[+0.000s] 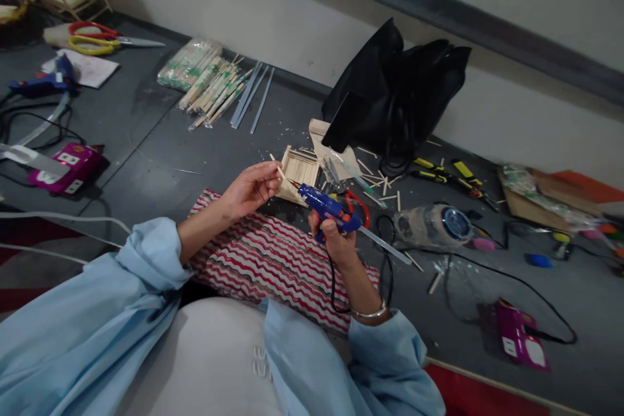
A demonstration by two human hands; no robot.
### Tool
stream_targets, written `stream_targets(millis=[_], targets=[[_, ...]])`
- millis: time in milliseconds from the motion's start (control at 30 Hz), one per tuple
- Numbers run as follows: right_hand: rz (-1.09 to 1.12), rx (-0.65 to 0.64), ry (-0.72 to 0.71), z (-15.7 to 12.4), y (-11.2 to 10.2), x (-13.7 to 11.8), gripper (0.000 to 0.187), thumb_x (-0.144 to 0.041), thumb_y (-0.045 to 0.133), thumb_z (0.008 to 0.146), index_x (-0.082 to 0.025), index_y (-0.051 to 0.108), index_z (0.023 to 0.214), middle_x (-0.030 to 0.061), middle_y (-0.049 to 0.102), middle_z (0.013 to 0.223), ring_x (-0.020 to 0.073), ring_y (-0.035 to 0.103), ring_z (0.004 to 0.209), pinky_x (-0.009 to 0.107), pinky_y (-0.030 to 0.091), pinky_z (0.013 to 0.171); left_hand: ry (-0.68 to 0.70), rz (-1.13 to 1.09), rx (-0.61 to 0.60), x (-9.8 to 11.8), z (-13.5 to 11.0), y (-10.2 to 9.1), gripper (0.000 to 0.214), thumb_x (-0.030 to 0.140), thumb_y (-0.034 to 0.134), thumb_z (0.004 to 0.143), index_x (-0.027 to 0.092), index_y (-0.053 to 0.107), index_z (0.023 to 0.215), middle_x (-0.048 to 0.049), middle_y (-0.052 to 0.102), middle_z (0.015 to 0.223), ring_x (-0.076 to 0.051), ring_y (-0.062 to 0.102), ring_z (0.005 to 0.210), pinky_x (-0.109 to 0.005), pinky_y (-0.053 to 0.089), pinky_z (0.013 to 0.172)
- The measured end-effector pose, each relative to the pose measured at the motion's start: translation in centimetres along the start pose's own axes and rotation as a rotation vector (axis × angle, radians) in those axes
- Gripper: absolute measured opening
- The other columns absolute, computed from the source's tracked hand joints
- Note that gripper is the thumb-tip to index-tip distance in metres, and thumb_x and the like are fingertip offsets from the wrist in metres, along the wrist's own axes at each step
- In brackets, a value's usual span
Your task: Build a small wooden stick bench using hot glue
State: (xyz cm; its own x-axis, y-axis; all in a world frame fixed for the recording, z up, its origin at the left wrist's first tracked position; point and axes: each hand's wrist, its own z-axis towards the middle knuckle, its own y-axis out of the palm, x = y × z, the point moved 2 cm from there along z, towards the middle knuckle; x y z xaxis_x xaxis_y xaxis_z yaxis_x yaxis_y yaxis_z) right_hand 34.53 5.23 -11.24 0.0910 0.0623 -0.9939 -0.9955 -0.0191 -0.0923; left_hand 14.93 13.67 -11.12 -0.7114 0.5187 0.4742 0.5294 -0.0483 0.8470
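A short wooden stick (281, 171) is pinched between the fingertips of my left hand (254, 188). My right hand (336, 244) is wrapped round the handle of a blue hot glue gun (322, 203), whose nozzle points at the stick, close to it or touching; I cannot tell which. A clear glue stick (385, 245) juts from the gun's back end. Just behind my hands lies a small frame of wooden sticks (301, 170), its near side partly covered by the gun. Under my forearms is a striped red and white cloth (258, 260).
Loose stick pieces and red-handled scissors (359, 205) lie right of the frame. Further back stand a black bag (390, 91) and bundled sticks (214, 94). A clear plastic bottle (424, 225), cables and a purple power strip (520, 335) are on the right. Another purple power strip (65, 168) lies left.
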Motion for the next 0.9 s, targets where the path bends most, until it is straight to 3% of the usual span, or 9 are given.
stream_targets(millis=[67, 133, 267, 367, 433, 567, 700, 800, 900], targets=[[-0.05, 0.034, -0.014, -0.1, -0.2, 0.1, 0.055, -0.076, 0.065, 0.075, -0.022, 0.061, 0.068, -0.0014, 0.055, 0.061, 0.0121, 0.048, 0.053, 0.029, 0.043, 0.053, 0.008, 0.01, 0.004, 0.1, 0.0, 0.0, 0.012, 0.015, 0.079, 0.075, 0.009, 0.07, 0.082, 0.003, 0.06, 0.063, -0.003, 0.054, 0.05, -0.014, 0.046, 0.049], [-0.17, 0.157, -0.068, 0.0, -0.7, 0.0, 0.049, -0.071, 0.065, 0.079, -0.023, 0.063, 0.075, -0.0004, 0.06, 0.067, 0.0144, 0.053, 0.058, 0.031, 0.048, 0.06, 0.02, 0.022, 0.0, 0.1, 0.0, 0.1, 0.015, 0.016, 0.081, 0.074, 0.01, 0.069, 0.081, 0.0033, 0.061, 0.063, -0.003, 0.055, 0.05, -0.014, 0.046, 0.049], [-0.675, 0.454, -0.181, 0.9, -3.4, -1.6, 0.041, -0.063, 0.065, 0.082, -0.022, 0.062, 0.084, 0.0047, 0.065, 0.08, 0.0214, 0.062, 0.075, 0.039, 0.051, 0.076, 0.063, 0.084, 0.011, 0.2, 0.1, 0.0, 0.021, 0.022, 0.084, 0.07, 0.011, 0.069, 0.079, 0.0029, 0.064, 0.065, -0.003, 0.054, 0.049, -0.014, 0.045, 0.048], [-1.015, 0.7, -0.093, 1.5, -6.6, -3.7, 0.052, -0.067, 0.068, 0.076, -0.019, 0.06, 0.095, 0.0138, 0.067, 0.097, 0.0308, 0.063, 0.093, 0.048, 0.05, 0.086, 0.094, 0.145, 0.047, 0.2, 0.2, -0.2, 0.024, 0.025, 0.086, 0.069, 0.012, 0.069, 0.081, 0.0038, 0.064, 0.063, -0.003, 0.055, 0.048, -0.014, 0.045, 0.049], [-1.13, 0.791, -0.003, 1.4, -9.0, -5.0, 0.054, -0.065, 0.067, 0.077, -0.018, 0.058, 0.101, 0.0176, 0.066, 0.106, 0.0346, 0.062, 0.103, 0.051, 0.048, 0.089, 0.12, 0.166, 0.046, 0.1, 0.3, -0.4, 0.028, 0.027, 0.088, 0.066, 0.012, 0.07, 0.081, 0.0043, 0.064, 0.062, -0.003, 0.056, 0.049, -0.014, 0.045, 0.049], [-1.247, 0.957, 0.138, -0.1, -13.3, -6.5, 0.051, -0.06, 0.069, 0.078, -0.019, 0.057, 0.106, 0.0198, 0.065, 0.111, 0.0371, 0.058, 0.108, 0.054, 0.046, 0.091, 0.17, 0.198, 0.026, -0.2, 0.4, -0.5, 0.032, 0.031, 0.091, 0.063, 0.012, 0.07, 0.078, 0.0039, 0.064, 0.062, -0.003, 0.056, 0.048, -0.015, 0.044, 0.048], [-1.225, 1.013, 0.188, -1.2, -16.3, -6.2, 0.042, -0.057, 0.075, 0.073, -0.023, 0.059, 0.091, 0.0163, 0.063, 0.097, 0.0391, 0.057, 0.103, 0.061, 0.044, 0.092, 0.194, 0.25, 0.035, -0.3, 0.4, -0.4, 0.034, 0.034, 0.092, 0.061, 0.014, 0.07, 0.077, 0.0024, 0.067, 0.062, -0.005, 0.057, 0.048, -0.016, 0.045, 0.047], [-1.217, 0.973, 0.201, -1.2, -17.0, -5.9, 0.032, -0.05, 0.075, 0.073, -0.024, 0.058, 0.083, 0.0114, 0.06, 0.086, 0.0391, 0.057, 0.098, 0.063, 0.043, 0.091, 0.205, 0.278, 0.039, -0.4, 0.4, -0.4, 0.033, 0.035, 0.091, 0.062, 0.014, 0.07, 0.077, 0.0018, 0.067, 0.062, -0.005, 0.058, 0.048, -0.017, 0.045, 0.047], [-1.218, 1.04, 0.237, -1.0, -16.7, -6.1, 0.027, -0.039, 0.079, 0.07, -0.025, 0.058, 0.08, 0.0116, 0.06, 0.085, 0.0377, 0.057, 0.096, 0.057, 0.043, 0.087, 0.22, 0.298, 0.026, -0.4, 0.4, -0.4, 0.032, 0.035, 0.09, 0.064, 0.014, 0.07, 0.077, 0.0015, 0.067, 0.062, -0.005, 0.058, 0.048, -0.017, 0.045, 0.047]])
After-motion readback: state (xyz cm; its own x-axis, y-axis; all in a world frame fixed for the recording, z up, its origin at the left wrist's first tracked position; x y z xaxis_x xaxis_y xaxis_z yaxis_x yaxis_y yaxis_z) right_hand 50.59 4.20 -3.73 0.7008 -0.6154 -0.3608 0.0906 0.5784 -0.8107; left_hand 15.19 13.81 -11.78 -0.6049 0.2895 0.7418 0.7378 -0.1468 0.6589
